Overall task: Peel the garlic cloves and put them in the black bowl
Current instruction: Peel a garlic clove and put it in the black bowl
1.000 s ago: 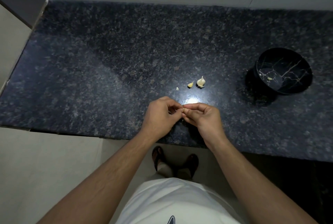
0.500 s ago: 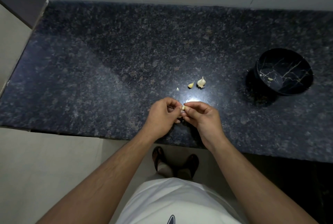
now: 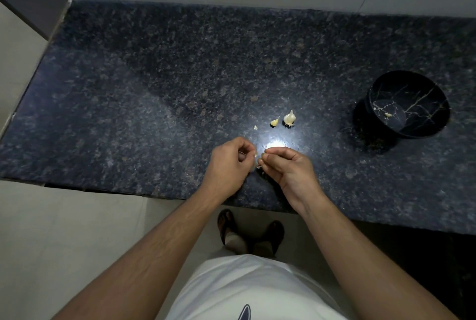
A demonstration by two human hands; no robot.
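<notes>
**Both hands pinching a garlic clove over the counter's front edge**

Left hand (image 3: pixel 229 165) and right hand (image 3: pixel 288 167) meet fingertip to fingertip above the near part of the dark speckled counter (image 3: pixel 154 103). Fingers of both hands are curled in, thumbs and forefingers pressed together on a small garlic clove (image 3: pixel 259 156) held between them. Only a pale sliver of the clove shows; the rest is hidden by the fingers. A thin bit of skin seems to stick out at the left fingertips, too small to be sure.

Just beyond the hands, a bright glare spot on the stone. Past it, lying on the counter: a small garlic bulb (image 3: pixel 289 118), tip pointing away; a loose clove (image 3: pixel 274 121) just beside it on the left; a tiny pale scrap (image 3: pixel 255 127) further left, near the clove but apart from it.

Black bowl (image 3: pixel 435 103), gold-veined, stands well off to the right, tilted in view. One pale clove piece (image 3: pixel 387 114) lies inside it.

Below: white shirt, feet in dark sandals on a light floor.
</notes>
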